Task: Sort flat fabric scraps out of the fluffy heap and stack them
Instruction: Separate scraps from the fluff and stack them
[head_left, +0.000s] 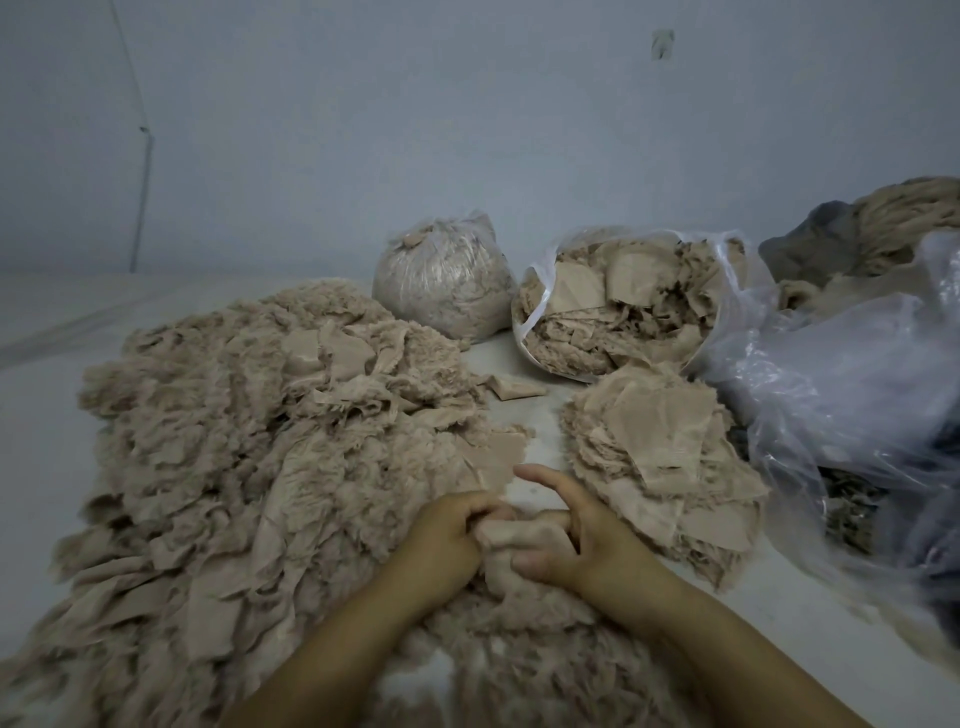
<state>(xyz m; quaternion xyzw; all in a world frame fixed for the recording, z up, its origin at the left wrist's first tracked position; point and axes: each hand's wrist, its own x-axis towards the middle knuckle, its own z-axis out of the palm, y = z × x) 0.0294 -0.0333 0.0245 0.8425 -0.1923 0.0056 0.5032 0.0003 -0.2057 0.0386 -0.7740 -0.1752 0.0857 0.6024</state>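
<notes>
A wide fluffy beige heap of fabric scraps spreads over the left and front of the pale surface. To its right lies a stack of flat beige scraps. Both my hands meet at the heap's near right edge. My left hand grips one end of a small beige scrap with curled fingers. My right hand pinches the other end, thumb below, its index finger stretched out over the heap. The scrap is bunched between the hands and partly hidden by them.
A tied clear bag of fluff stands at the back. Beside it an open plastic bag holds mixed scraps. Crumpled clear plastic and more fabric fill the right side. A single flat scrap lies between heap and bags.
</notes>
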